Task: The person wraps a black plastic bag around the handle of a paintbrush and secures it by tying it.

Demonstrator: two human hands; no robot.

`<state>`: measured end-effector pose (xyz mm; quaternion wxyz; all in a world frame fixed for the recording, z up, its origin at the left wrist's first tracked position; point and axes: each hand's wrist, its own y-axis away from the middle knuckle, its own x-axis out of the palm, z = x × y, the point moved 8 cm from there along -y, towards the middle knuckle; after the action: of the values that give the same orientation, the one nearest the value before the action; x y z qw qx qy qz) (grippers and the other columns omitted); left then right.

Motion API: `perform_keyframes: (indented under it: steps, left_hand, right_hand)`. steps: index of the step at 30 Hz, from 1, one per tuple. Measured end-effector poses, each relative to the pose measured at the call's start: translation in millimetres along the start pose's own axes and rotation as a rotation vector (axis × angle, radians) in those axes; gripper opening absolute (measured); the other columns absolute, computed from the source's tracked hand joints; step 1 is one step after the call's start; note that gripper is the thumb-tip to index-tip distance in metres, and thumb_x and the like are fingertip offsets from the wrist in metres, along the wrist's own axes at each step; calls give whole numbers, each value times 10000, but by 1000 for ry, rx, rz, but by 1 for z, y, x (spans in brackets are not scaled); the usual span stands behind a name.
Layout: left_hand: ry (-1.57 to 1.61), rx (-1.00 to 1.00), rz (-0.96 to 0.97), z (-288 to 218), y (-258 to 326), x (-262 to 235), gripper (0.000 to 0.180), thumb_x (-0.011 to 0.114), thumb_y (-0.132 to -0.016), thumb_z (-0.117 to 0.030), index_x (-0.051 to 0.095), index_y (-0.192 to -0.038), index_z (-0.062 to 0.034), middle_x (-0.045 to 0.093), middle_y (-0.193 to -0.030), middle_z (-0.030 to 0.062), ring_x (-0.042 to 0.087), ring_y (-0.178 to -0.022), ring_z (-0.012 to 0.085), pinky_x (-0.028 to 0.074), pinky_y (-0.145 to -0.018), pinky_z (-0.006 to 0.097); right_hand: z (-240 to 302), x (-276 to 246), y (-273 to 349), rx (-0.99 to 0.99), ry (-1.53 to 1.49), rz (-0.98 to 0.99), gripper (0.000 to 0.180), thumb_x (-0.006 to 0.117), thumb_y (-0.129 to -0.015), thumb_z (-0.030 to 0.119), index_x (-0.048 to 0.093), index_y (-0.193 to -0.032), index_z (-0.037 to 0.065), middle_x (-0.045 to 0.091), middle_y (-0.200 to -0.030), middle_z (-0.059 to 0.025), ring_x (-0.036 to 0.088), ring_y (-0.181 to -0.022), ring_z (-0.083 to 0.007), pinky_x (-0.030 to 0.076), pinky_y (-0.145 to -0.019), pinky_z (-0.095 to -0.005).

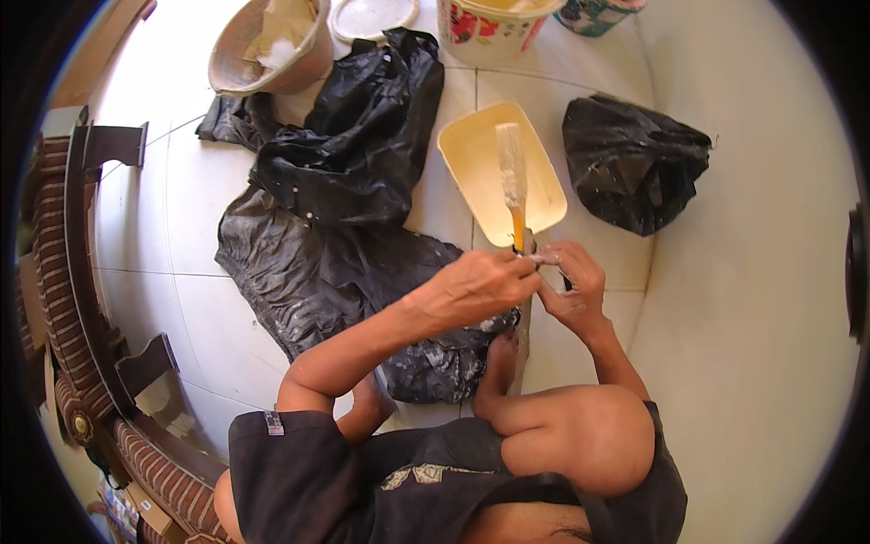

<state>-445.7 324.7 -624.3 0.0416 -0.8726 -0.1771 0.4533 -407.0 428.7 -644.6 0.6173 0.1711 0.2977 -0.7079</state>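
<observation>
My left hand is closed in a pinch, its fingertips meeting those of my right hand. The right thumb and forefinger curve round into a loop, with pale residue on the fingers. What the fingertips pinch is too small to make out; a small dark piece shows just above them. Beyond the hands is a narrow flat tool with a yellow handle and a whitish, crusted end. It reaches over a cream rectangular tray, its handle end by my left fingers. Whether a hand grips that handle cannot be told.
Crumpled black plastic and dark cloth cover the floor ahead and left. A black bag lies right of the tray. Buckets and a printed tub stand at the back, beside a white lid. Wooden furniture borders the left; a pale wall, the right.
</observation>
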Motion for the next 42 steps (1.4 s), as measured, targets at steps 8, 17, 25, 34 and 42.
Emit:
perform_keyframes:
  steps: [8,17,25,34,42]
  left_hand:
    - [-79,-49,0,2,0,12,144,614,-710,-64,577,-837,-8,551,-993,132,599,-856,244,557,-640,332]
    - [-355,154,-268,10,9,8,124,611,-702,-132,575,-812,-85,488,-834,26,540,-740,139,496,-561,252]
    - [-372,175,-314,9,13,6,116,603,-695,-139,522,-776,-123,454,-792,2,518,-724,121,453,-516,230]
    - [-502,378,-526,-9,25,6,163,606,-728,-187,465,-647,-178,501,-804,-9,512,-763,110,474,-623,233]
    - [-483,396,-564,-16,27,3,116,626,-711,-189,514,-685,-194,596,-931,-5,532,-797,108,472,-645,229]
  right_hand:
    - [-3,10,-8,43,-39,127,266,730,-634,2,595,-862,7,630,-891,-141,617,-832,-318,504,-716,-350]
    - [0,14,-15,77,-84,111,277,669,-706,-24,570,-964,-2,635,-884,-139,635,-738,-258,499,-688,-314]
    - [5,13,-26,102,-52,179,268,576,-781,-64,645,-1023,29,633,-842,-117,611,-685,-246,476,-604,-315]
    - [21,8,-58,38,-33,620,304,655,-729,-2,694,-1012,105,597,-767,-107,581,-662,-272,444,-586,-338]
    - [13,-2,-63,51,-31,703,213,713,-724,87,718,-933,125,644,-676,-99,572,-521,-238,425,-500,-302]
